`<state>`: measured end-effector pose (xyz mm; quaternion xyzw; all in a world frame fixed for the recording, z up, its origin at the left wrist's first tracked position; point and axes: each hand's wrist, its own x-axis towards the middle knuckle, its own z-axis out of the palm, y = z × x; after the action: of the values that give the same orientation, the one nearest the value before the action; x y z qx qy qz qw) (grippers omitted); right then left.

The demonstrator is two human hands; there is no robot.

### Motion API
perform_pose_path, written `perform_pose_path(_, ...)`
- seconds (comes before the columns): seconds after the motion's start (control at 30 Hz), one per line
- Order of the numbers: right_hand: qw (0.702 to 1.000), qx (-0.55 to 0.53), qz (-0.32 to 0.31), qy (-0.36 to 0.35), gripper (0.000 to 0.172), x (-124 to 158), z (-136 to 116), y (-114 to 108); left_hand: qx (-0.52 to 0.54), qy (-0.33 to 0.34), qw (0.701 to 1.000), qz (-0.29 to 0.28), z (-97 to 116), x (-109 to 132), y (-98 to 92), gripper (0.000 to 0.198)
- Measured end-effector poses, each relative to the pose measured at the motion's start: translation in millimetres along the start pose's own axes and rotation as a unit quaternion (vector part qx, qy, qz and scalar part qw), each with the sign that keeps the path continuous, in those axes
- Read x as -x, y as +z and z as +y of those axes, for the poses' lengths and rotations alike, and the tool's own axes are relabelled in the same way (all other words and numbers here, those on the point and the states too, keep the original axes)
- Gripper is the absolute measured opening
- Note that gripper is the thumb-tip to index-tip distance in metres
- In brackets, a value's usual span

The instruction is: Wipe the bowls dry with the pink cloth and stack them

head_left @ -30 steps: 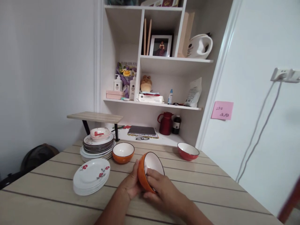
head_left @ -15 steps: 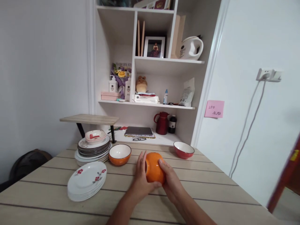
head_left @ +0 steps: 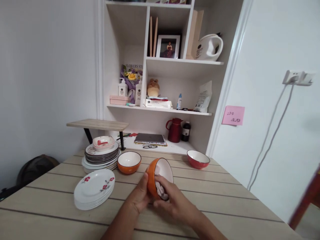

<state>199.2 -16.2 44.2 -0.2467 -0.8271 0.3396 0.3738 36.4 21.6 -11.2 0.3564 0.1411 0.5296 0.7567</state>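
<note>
Between my two hands, an orange bowl (head_left: 151, 178) with a white inside and a dark rim is tipped on its side, its mouth facing right. My left hand (head_left: 140, 196) is wrapped around the outside from the left and below, its fingers mostly hidden behind the bowl. My right hand (head_left: 172, 199) grips the lower near rim, fingers reaching into the mouth and thumb low outside. Pale pinkish patches show inside by these fingers; I cannot tell if they are reflections. A second orange bowl (head_left: 129, 160) stands upright to the left, and a red bowl (head_left: 198, 160) stands farther right.
Flower-patterned white plates (head_left: 93, 190) are stacked at the left. Behind them rises a taller plate stack (head_left: 101, 156) topped by a small dish (head_left: 103, 142). A low wooden stand (head_left: 98, 124) is at the back left. A red jug (head_left: 175, 130) and laptop (head_left: 150, 137) are under the shelves.
The orange bowl has turned from showing its outside to showing its white inside. My right hand has shifted from the outer wall to the rim, fingers inside; my left hand is lower.
</note>
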Motion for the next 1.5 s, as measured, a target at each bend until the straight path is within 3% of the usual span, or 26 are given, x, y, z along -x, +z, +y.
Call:
perform_pose_path(0.13, 0.986, 0.146, -0.045, -0.067, 0.037, -0.6, 2.1, -1.0, 0.015, -0.062, 0.998, -0.019, 3.7, 0.4, -10.6, 0.071)
perform_pose_path(0.27, 0.985, 0.161, -0.025, -0.051, 0.013, -2.7, 4.5, -1.4, 0.011, -0.073, 0.997, -0.028, 6.7, -0.4, -0.5, 0.074)
perform_pose_path(0.4, 0.996, -0.043, 0.079, 0.021, 0.016, -5.8, 10.6, 4.6, -0.070, 0.019, 0.997, 0.029, 6.6, -3.9, 10.9, 0.079)
perform_pose_path(0.47, 0.970, -0.199, 0.135, 0.047, 0.022, -8.0, 12.6, 8.7, -0.159, 0.087, 0.981, 0.067, 5.2, -6.6, 11.8, 0.087)
perform_pose_path(0.6, 0.875, -0.418, 0.219, 0.104, 0.039, -11.4, 15.9, 11.6, -0.380, 0.173, 0.905, 0.080, 2.1, -10.1, 10.8, 0.116)
perform_pose_path(0.67, 0.850, -0.457, 0.231, 0.121, 0.037, -11.3, 18.2, 9.2, -0.465, 0.211, 0.857, 0.076, 1.2, -9.5, 12.7, 0.120)
perform_pose_path(0.73, 0.846, -0.466, 0.226, 0.129, 0.036, -10.0, 19.4, 5.5, -0.492, 0.220, 0.839, 0.074, 1.4, -7.7, 16.6, 0.121)
perform_pose_path(0.77, 0.848, -0.465, 0.218, 0.134, 0.037, -9.2, 19.0, 3.6, -0.479, 0.214, 0.849, 0.071, 1.9, -6.7, 19.1, 0.122)
perform_pose_path(0.87, 0.869, -0.443, 0.170, 0.137, 0.042, -6.4, 13.0, 0.2, -0.356, 0.183, 0.914, 0.060, 4.1, -4.0, 26.4, 0.120)
perform_pose_path(0.93, 0.896, -0.409, 0.128, 0.117, 0.049, -4.6, 7.3, 0.3, -0.246, 0.171, 0.952, 0.063, 5.4, -2.6, 29.1, 0.107)
perform_pose_path(1.0, 0.926, -0.356, 0.084, 0.091, 0.058, -2.7, 3.7, 1.6, -0.153, 0.170, 0.971, 0.069, 6.1, -1.5, 28.2, 0.092)
perform_pose_path(1.07, 0.956, -0.281, 0.042, 0.073, 0.065, -0.8, 3.4, 3.3, -0.086, 0.156, 0.982, 0.067, 6.7, -0.6, 22.8, 0.083)
perform_pose_path(1.2, 0.999, -0.042, -0.019, 0.006, 0.066, 1.2, 6.5, 5.6, -0.017, 0.056, 0.997, 0.042, 10.7, 1.7, 4.8, 0.075)
perform_pose_path(1.37, 0.980, 0.181, -0.049, -0.066, 0.034, -2.9, 3.6, 9.4, 0.001, -0.050, 0.998, 0.041, 16.6, 3.7, -6.7, 0.073)
perform_pose_path(1.5, 0.982, 0.181, 0.001, -0.055, 0.022, -4.8, 4.8, 11.4, 0.013, -0.078, 0.995, 0.057, 13.1, 0.7, 2.9, 0.068)
